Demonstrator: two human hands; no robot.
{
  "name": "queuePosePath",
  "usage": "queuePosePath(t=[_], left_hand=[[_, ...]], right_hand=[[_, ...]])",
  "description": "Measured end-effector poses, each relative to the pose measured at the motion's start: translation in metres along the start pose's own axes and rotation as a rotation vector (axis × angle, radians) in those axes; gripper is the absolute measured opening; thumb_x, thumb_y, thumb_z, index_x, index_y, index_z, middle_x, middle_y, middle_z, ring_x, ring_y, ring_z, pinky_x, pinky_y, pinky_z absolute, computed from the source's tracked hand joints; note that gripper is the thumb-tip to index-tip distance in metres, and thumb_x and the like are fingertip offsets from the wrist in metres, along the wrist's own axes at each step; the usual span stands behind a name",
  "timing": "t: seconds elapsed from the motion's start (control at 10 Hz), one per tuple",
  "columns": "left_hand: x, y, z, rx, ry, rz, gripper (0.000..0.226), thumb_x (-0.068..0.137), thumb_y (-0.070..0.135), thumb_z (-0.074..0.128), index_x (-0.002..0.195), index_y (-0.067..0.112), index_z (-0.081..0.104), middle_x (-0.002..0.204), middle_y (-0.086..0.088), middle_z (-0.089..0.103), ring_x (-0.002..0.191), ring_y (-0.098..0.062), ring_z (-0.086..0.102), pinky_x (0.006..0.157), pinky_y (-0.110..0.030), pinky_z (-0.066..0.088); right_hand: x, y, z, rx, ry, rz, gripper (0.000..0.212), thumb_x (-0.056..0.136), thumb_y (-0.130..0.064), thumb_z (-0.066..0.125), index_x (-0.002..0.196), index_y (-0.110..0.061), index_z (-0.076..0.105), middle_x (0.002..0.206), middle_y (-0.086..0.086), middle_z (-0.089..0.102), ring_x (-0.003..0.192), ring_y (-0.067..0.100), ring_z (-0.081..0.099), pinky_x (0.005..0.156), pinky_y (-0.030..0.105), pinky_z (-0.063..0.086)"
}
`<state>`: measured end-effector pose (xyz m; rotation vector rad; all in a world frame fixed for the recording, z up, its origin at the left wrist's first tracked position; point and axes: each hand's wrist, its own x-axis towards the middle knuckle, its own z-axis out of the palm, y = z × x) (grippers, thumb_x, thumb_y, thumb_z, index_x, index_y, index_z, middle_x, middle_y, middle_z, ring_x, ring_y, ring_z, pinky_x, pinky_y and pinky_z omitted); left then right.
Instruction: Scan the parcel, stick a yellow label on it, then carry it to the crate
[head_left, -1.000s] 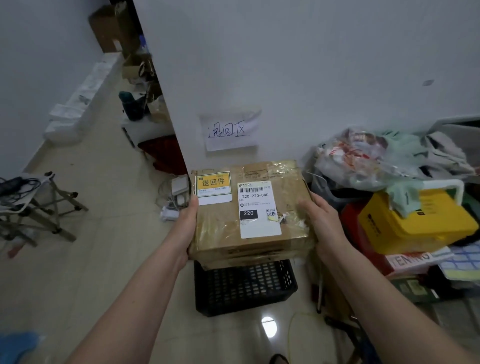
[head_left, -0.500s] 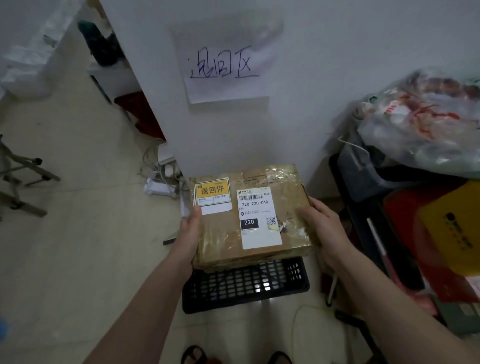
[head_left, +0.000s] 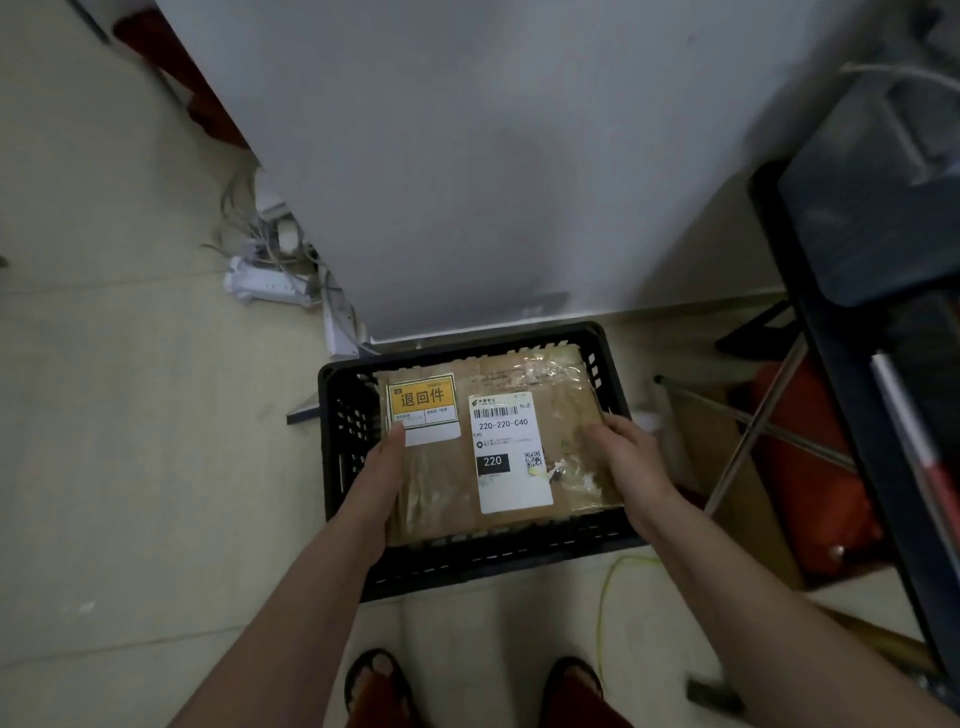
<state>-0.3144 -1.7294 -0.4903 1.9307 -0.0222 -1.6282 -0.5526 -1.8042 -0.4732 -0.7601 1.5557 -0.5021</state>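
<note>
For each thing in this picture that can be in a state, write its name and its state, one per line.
Parcel: taped shut, lowered inside the crate, held at both sides.
Yellow label: stuck flat on the parcel's top.
White shipping label: stuck flat, barcode facing up.
Crate: on the floor against the wall, open-topped, holding the parcel.
Left hand: gripping the parcel's left edge.
Right hand: gripping the parcel's right edge.
Power strip: on the floor, cables plugged in.

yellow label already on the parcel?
Yes: the yellow label sits on the parcel's top face, left of the white shipping label, with the parcel inside the black crate.
</note>
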Motion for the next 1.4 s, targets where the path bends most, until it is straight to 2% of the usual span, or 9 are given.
queuePosePath(t=[0.2, 0.4, 0.6, 0.9, 1.0, 1.1, 1.2, 1.3, 1.4], left_hand=[[0.059, -0.016, 0.004, 0.012, -0.025, 0.004, 0.054, 0.086, 0.070, 0.038, 0.119, 0.029, 0.050, 0.120, -0.002, 0.063, 0.112, -0.026, 0.060, 0.102, -0.049, 0.045], [0.137, -0.037, 0.010, 0.057, -0.025, 0.027, 0.089, 0.062, 0.088, 0.040, 0.131, 0.034, 0.052, 0.129, -0.001, 0.062, 0.117, -0.026, 0.058, 0.103, -0.050, 0.043], [0.186, -0.051, 0.027, 0.029, 0.006, 0.037, 0.059, 0.091, 0.066, 0.033, 0.125, 0.025, 0.058, 0.115, -0.003, 0.065, 0.094, -0.018, 0.063, 0.069, -0.030, 0.050], [0.223, -0.055, 0.041, 0.042, 0.007, 0.077, 0.050, 0.095, 0.058, 0.035, 0.116, 0.023, 0.062, 0.090, 0.004, 0.065, 0.080, -0.011, 0.060, 0.059, -0.026, 0.044], [0.235, -0.054, 0.045, 0.054, 0.012, 0.091, 0.046, 0.094, 0.060, 0.036, 0.112, 0.026, 0.061, 0.096, 0.003, 0.066, 0.084, -0.012, 0.061, 0.066, -0.027, 0.047], [0.247, -0.057, 0.049, 0.063, 0.019, 0.080, 0.060, 0.089, 0.065, 0.039, 0.131, 0.025, 0.052, 0.126, -0.003, 0.062, 0.110, -0.025, 0.060, 0.096, -0.044, 0.048], [0.246, -0.059, 0.052, 0.066, 0.045, 0.085, 0.070, 0.082, 0.070, 0.038, 0.137, 0.027, 0.047, 0.136, -0.006, 0.056, 0.119, -0.029, 0.055, 0.102, -0.050, 0.043], [0.224, -0.053, 0.054, 0.116, 0.148, 0.105, 0.082, 0.072, 0.074, 0.041, 0.132, 0.020, 0.053, 0.128, -0.007, 0.061, 0.114, -0.029, 0.059, 0.100, -0.049, 0.046], [0.170, -0.035, 0.054, 0.086, 0.267, 0.179, 0.027, 0.092, 0.017, 0.045, 0.098, 0.006, 0.069, 0.090, -0.009, 0.069, 0.086, -0.025, 0.064, 0.085, -0.041, 0.053]], right_hand=[[0.051, 0.044, 0.018, 0.007, 0.014, 0.051, 0.032, 0.087, -0.012, 0.054, 0.118, -0.011, 0.060, 0.098, 0.006, 0.068, 0.077, 0.017, 0.065, 0.051, 0.021, 0.050], [0.104, 0.080, 0.028, 0.042, 0.037, 0.081, 0.031, 0.088, -0.008, 0.053, 0.119, -0.008, 0.055, 0.095, 0.005, 0.063, 0.072, 0.016, 0.062, 0.044, 0.018, 0.047], [0.154, 0.114, 0.036, 0.019, 0.094, 0.080, 0.022, 0.087, -0.014, 0.057, 0.109, -0.013, 0.058, 0.092, 0.005, 0.065, 0.065, 0.014, 0.059, 0.047, 0.020, 0.041], [0.199, 0.143, 0.038, 0.042, 0.100, 0.077, 0.032, 0.086, -0.011, 0.056, 0.117, -0.015, 0.057, 0.102, 0.009, 0.067, 0.069, 0.017, 0.060, 0.047, 0.022, 0.041], [0.210, 0.147, 0.038, 0.049, 0.104, 0.059, 0.039, 0.084, -0.005, 0.055, 0.122, -0.013, 0.054, 0.099, 0.008, 0.067, 0.070, 0.019, 0.061, 0.052, 0.025, 0.045], [0.216, 0.148, 0.037, -0.005, 0.081, 0.044, 0.041, 0.086, -0.004, 0.053, 0.126, -0.015, 0.051, 0.099, 0.003, 0.065, 0.077, 0.018, 0.062, 0.057, 0.026, 0.047], [0.214, 0.145, 0.037, -0.092, 0.022, 0.048, 0.048, 0.088, -0.006, 0.053, 0.134, -0.020, 0.046, 0.114, 0.006, 0.064, 0.089, 0.020, 0.063, 0.065, 0.029, 0.052], [0.201, 0.134, 0.038, -0.217, 0.074, 0.047, 0.061, 0.091, -0.012, 0.053, 0.147, -0.019, 0.030, 0.141, 0.004, 0.048, 0.123, 0.026, 0.050, 0.100, 0.039, 0.044], [0.168, 0.110, 0.040, -0.321, 0.172, -0.020, 0.042, 0.096, -0.020, 0.047, 0.137, -0.013, 0.044, 0.135, 0.007, 0.053, 0.118, 0.028, 0.053, 0.097, 0.037, 0.044]])
